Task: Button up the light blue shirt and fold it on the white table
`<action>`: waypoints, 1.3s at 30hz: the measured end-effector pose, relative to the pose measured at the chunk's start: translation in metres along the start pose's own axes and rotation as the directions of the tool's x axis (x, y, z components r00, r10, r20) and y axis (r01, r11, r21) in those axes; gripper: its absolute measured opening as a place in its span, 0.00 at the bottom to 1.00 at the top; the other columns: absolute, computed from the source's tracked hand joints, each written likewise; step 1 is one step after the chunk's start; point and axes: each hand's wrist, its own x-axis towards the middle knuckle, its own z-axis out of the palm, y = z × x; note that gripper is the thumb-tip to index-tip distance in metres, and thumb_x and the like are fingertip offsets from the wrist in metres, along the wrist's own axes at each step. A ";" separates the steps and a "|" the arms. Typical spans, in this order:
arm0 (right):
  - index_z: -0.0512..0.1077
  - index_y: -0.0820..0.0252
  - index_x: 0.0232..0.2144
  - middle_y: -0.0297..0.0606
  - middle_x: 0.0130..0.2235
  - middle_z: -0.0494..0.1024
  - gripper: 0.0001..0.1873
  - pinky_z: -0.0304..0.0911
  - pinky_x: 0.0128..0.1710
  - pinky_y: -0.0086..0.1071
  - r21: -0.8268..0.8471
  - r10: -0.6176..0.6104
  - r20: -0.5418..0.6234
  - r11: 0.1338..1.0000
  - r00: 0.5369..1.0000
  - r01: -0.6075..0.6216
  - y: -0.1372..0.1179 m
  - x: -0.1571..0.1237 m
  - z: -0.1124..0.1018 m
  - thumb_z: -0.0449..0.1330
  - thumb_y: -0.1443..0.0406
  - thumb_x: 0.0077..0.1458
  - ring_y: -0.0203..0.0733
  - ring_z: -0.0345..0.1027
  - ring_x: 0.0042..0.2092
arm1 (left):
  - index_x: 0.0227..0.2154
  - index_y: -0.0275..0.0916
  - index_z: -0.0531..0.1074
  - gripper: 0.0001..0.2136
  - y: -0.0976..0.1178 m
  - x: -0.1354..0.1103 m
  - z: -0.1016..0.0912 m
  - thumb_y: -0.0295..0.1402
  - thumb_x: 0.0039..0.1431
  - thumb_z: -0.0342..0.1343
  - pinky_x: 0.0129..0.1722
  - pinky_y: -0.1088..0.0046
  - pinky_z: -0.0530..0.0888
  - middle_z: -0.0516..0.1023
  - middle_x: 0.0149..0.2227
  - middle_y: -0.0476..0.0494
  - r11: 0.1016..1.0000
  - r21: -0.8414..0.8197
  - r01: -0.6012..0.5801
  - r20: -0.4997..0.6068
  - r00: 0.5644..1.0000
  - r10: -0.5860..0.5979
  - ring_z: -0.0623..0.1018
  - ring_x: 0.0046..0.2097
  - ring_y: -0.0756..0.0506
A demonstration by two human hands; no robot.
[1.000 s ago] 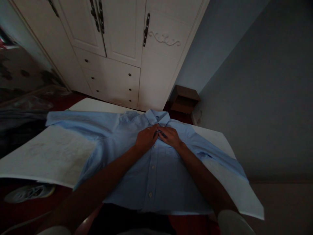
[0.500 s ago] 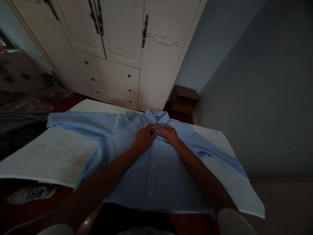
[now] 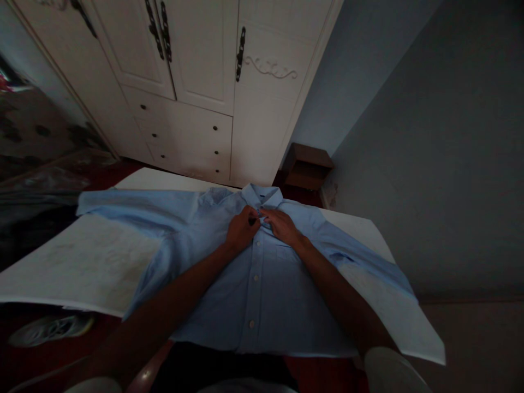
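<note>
A light blue button-up shirt (image 3: 221,284) lies front side up with its collar (image 3: 264,195) toward the far side and both sleeves spread out. Just below the collar, my left hand (image 3: 242,228) pinches the front placket with thumb and forefinger. Close against it on the right, my right hand (image 3: 281,225) has its fingers closed on the same bit of cloth. The fabric bunches slightly between the two hands. Lower down the placket, several pale buttons (image 3: 256,278) show. Whatever button lies under my fingertips is hidden.
The shirt rests on a white table (image 3: 102,259). Beyond it stands a white wardrobe (image 3: 196,125) with dark handles, and a brown wooden box-like cabinet (image 3: 309,164) is by the wall. A shoe (image 3: 51,330) sits on the red floor at lower left.
The fingertips of both hands have shifted slightly at the placket, and a small gap shows between them. The shirt stays in place.
</note>
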 end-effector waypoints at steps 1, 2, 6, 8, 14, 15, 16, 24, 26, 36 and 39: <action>0.65 0.57 0.56 0.42 0.45 0.80 0.21 0.68 0.49 0.39 0.003 -0.004 -0.006 1.000 1.000 0.004 0.001 0.000 0.000 0.49 0.71 0.62 0.43 0.74 0.47 | 0.33 0.41 0.65 0.05 0.000 0.000 0.000 0.28 0.54 0.55 0.39 0.70 0.73 0.78 0.33 0.48 1.000 -0.003 -0.009 0.002 1.000 0.009 0.79 0.37 0.47; 0.66 0.57 0.56 0.42 0.45 0.80 0.21 0.68 0.48 0.39 0.006 -0.003 -0.009 1.000 1.000 0.003 0.001 0.000 0.001 0.49 0.71 0.62 0.43 0.73 0.47 | 0.32 0.41 0.65 0.05 -0.001 0.001 0.000 0.28 0.53 0.55 0.39 0.70 0.73 0.78 0.33 0.48 1.000 -0.008 -0.019 0.005 1.000 0.019 0.78 0.36 0.47; 0.68 0.58 0.53 0.43 0.43 0.80 0.18 0.68 0.47 0.38 0.039 0.024 -0.028 0.999 0.999 -0.023 -0.002 0.000 -0.001 0.48 0.69 0.64 0.43 0.73 0.45 | 0.31 0.41 0.65 0.04 -0.005 0.003 0.001 0.28 0.52 0.55 0.38 0.71 0.73 0.77 0.31 0.49 0.998 -0.050 -0.032 0.003 0.999 0.032 0.78 0.35 0.48; 0.69 0.58 0.52 0.44 0.44 0.78 0.16 0.68 0.48 0.38 0.062 0.045 -0.063 0.997 0.997 -0.041 -0.007 0.000 -0.005 0.49 0.65 0.65 0.44 0.72 0.46 | 0.30 0.41 0.65 0.05 -0.006 0.004 0.001 0.28 0.51 0.56 0.37 0.72 0.73 0.76 0.30 0.50 0.996 -0.091 -0.021 -0.021 1.000 0.019 0.77 0.33 0.48; 0.75 0.59 0.35 0.42 0.35 0.76 0.12 0.68 0.37 0.32 0.278 0.364 -0.141 0.907 0.921 -0.316 -0.021 0.008 -0.024 0.57 0.58 0.59 0.41 0.71 0.37 | 0.28 0.40 0.66 0.07 -0.005 0.006 0.001 0.27 0.46 0.58 0.36 0.72 0.73 0.76 0.29 0.50 0.985 -0.171 0.032 -0.098 0.994 -0.049 0.77 0.32 0.48; 0.75 0.59 0.32 0.39 0.31 0.76 0.12 0.66 0.32 0.30 0.369 0.451 -0.043 0.837 0.892 -0.405 -0.021 0.010 -0.028 0.56 0.58 0.59 0.38 0.70 0.32 | 0.28 0.40 0.66 0.07 -0.004 0.006 0.002 0.27 0.46 0.58 0.36 0.72 0.73 0.76 0.29 0.50 0.982 -0.185 0.037 -0.110 0.992 -0.058 0.77 0.32 0.48; 0.74 0.60 0.31 0.36 0.27 0.76 0.12 0.64 0.27 0.27 0.460 0.516 0.106 0.732 0.850 -0.502 -0.021 0.013 -0.032 0.57 0.58 0.58 0.35 0.68 0.27 | 0.28 0.40 0.67 0.07 -0.004 0.005 0.002 0.27 0.46 0.58 0.36 0.72 0.73 0.77 0.29 0.50 0.978 -0.203 0.038 -0.121 0.991 -0.064 0.78 0.32 0.48; 0.76 0.65 0.32 0.39 0.28 0.79 0.11 0.52 0.13 0.20 0.662 0.503 0.648 -0.002 0.571 -0.749 -0.023 0.022 -0.046 0.65 0.63 0.46 0.29 0.66 0.20 | 0.30 0.39 0.69 0.06 0.002 0.001 0.002 0.28 0.47 0.59 0.38 0.72 0.74 0.79 0.31 0.48 0.965 -0.263 -0.003 -0.159 0.986 -0.040 0.79 0.35 0.48; 0.76 0.65 0.31 0.40 0.29 0.80 0.11 0.51 0.13 0.20 0.662 0.523 0.655 -0.048 0.546 -0.748 -0.024 0.021 -0.042 0.66 0.63 0.45 0.29 0.66 0.20 | 0.30 0.39 0.69 0.06 0.002 0.000 0.002 0.28 0.47 0.59 0.37 0.72 0.75 0.79 0.31 0.48 0.964 -0.264 -0.007 -0.153 0.988 -0.034 0.79 0.35 0.48; 0.73 0.63 0.28 0.36 0.26 0.79 0.12 0.52 0.12 0.20 0.707 0.552 0.582 0.018 0.597 -0.706 -0.025 0.019 -0.030 0.69 0.62 0.41 0.30 0.66 0.20 | 0.34 0.39 0.71 0.07 0.000 0.000 -0.001 0.28 0.50 0.58 0.39 0.72 0.74 0.79 0.33 0.47 0.987 -0.149 -0.068 -0.074 0.996 0.057 0.78 0.36 0.48; 0.73 0.64 0.27 0.36 0.26 0.79 0.12 0.53 0.13 0.21 0.708 0.532 0.579 0.047 0.618 -0.704 -0.024 0.019 -0.032 0.68 0.61 0.40 0.31 0.67 0.20 | 0.36 0.39 0.74 0.08 0.000 0.000 -0.003 0.31 0.51 0.59 0.41 0.70 0.73 0.79 0.36 0.45 0.991 -0.009 -0.136 -0.044 0.990 0.136 0.77 0.38 0.47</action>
